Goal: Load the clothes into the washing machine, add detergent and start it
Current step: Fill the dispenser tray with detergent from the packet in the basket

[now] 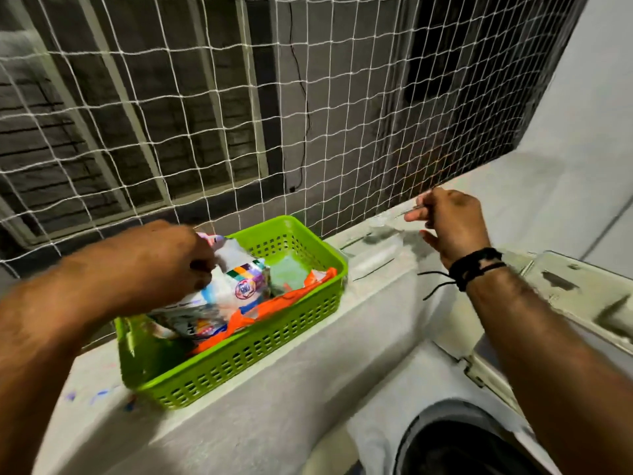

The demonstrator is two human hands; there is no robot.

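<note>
A green plastic basket (274, 354) sits on the white ledge. In it lies a white detergent packet (236, 286) with coloured print, beside orange packets (284, 303). My left hand (171, 265) grips the top of the white packet inside the basket. My right hand (448, 224) hovers over the ledge to the right and pinches a thin, blurred, spoon-like thing (407, 210). The washing machine's round opening (455, 443) shows dark at the bottom right, with its lid (582, 296) raised behind my right arm.
A white rope net (308, 108) closes the window opening above the ledge (274, 423). A white wall (582, 132) stands at the right. A black band with loose cords is on my right wrist (476, 269).
</note>
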